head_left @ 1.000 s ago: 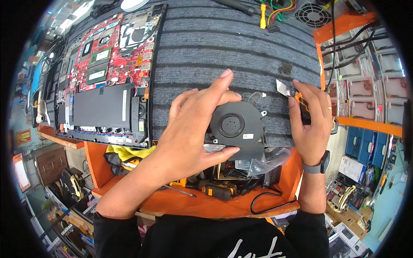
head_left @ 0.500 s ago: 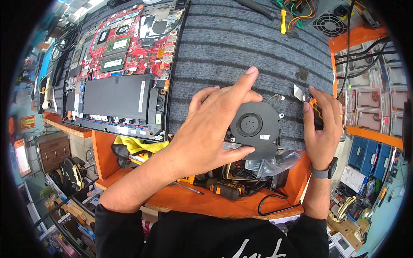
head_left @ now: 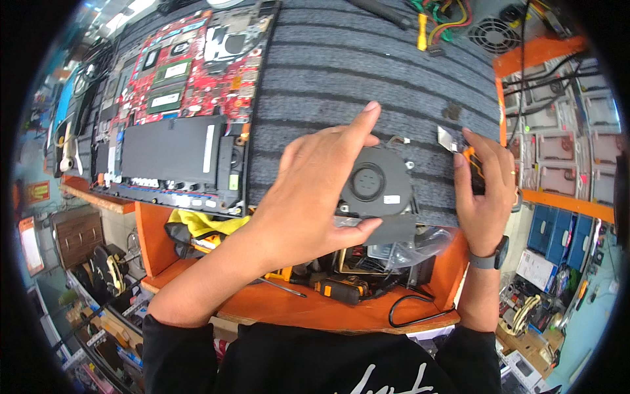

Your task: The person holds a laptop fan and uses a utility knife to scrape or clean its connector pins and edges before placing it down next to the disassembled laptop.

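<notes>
A round black cooling fan (head_left: 390,177) with a white label is by my left hand (head_left: 315,184), near the front edge of the grey mat. My thumb lies along its lower side, another fingertip touches its upper rim, and my index finger points away. The hand hides the fan's left side. A short wire with a white connector (head_left: 405,140) sticks out at the top. To the right, my right hand (head_left: 485,190) curls over an orange-and-black object (head_left: 474,161), mostly covered by the fingers. A small silvery piece (head_left: 447,139) shows beside its fingertips.
At the left lies an opened laptop (head_left: 172,148) with a red board and black battery. A power supply (head_left: 495,36) and coloured cables (head_left: 433,26) sit at the far right. Below the mat, an orange shelf (head_left: 367,315) holds a power tool (head_left: 341,287) and clear plastic (head_left: 420,249).
The fan has shifted slightly left and away from me along with my left hand, and turned a little. My right hand stays over the orange-and-black object. The whole view has shifted slightly.
</notes>
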`<move>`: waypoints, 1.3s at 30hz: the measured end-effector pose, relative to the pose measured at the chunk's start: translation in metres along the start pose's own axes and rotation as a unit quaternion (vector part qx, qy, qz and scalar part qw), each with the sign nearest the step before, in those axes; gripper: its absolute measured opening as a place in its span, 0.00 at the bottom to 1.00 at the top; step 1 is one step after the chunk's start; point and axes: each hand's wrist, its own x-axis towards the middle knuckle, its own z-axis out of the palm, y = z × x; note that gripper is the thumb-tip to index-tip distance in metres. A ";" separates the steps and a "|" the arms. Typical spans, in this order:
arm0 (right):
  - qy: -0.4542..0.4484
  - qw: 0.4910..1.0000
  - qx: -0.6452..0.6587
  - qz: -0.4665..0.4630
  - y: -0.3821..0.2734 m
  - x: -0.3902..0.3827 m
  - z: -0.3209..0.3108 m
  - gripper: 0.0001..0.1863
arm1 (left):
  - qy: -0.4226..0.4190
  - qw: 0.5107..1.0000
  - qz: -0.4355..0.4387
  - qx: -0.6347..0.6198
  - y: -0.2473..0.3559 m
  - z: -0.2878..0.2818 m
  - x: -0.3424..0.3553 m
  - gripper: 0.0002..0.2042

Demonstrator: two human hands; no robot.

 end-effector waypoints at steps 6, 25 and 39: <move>0.033 0.997 0.053 -0.033 -0.008 -0.011 -0.017 0.15 | -0.023 0.993 0.006 0.119 0.011 -0.002 0.007 0.48; -0.115 0.974 0.195 0.018 -0.032 -0.016 -0.010 0.08 | 0.023 0.981 0.078 0.177 0.007 0.013 0.019 0.40; -0.141 0.963 0.225 0.040 -0.028 -0.016 -0.012 0.08 | 0.040 0.982 0.080 0.164 0.005 0.013 0.017 0.38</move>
